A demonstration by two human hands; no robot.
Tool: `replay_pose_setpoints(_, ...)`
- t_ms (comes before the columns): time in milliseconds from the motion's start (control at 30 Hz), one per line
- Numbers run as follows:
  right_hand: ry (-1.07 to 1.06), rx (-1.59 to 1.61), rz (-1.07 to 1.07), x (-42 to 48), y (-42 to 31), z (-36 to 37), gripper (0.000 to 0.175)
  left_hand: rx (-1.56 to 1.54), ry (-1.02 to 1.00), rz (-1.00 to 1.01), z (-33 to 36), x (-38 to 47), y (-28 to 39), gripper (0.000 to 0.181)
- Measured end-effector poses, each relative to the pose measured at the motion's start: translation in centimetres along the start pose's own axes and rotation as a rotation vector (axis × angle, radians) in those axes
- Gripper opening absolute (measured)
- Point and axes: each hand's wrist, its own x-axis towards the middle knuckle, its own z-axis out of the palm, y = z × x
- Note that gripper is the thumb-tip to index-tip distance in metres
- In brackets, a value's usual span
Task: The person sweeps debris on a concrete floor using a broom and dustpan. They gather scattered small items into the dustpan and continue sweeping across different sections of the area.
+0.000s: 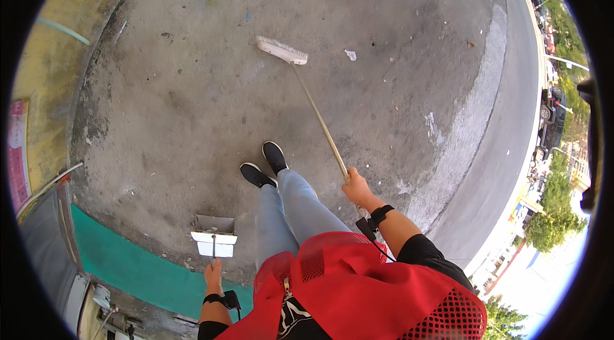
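My right hand grips the long handle of a push broom. The broom's pale head rests on the concrete ground, ahead of my feet, with its bristles facing away from me. At my left side, my left hand is closed around the upright handle of a long-handled dustpan. Its white pan hangs or stands low beside my legs; whether it touches the ground I cannot tell. A scrap of white litter lies to the right of the broom head.
A stained yellow wall with a pink sign runs along the left. Green matting lies behind the dustpan. To the right, a pale concrete strip borders a road with parked vehicles beyond. Small bits of litter dot the ground.
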Motion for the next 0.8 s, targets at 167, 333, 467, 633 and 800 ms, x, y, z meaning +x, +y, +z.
replay_pose_setpoints(167,-0.078,0.199,0.159,-1.9,-0.4,-1.6,0.043,-0.009,-0.019,0.033,0.1,0.6,-0.2,0.039)
replay_pose_setpoints(333,0.055,0.214,0.469,2.2,2.5,-2.6,0.043,-0.006,0.044,0.078,0.3,0.5,-1.0,0.042)
replay_pose_setpoints(467,-0.259,-0.712,0.187,9.9,3.9,-2.9,0.043,-0.070,-0.012,0.076,0.0,0.1,-1.5,0.039)
replay_pose_setpoints(633,-0.050,-0.001,0.432,10.2,0.1,1.2,0.042,0.008,0.002,0.022,-0.5,0.2,-1.2,0.040)
replay_pose_setpoints(800,0.001,0.001,0.062,6.9,-6.8,3.2,0.038,0.026,-0.006,0.085,-0.4,1.3,-1.4,0.043)
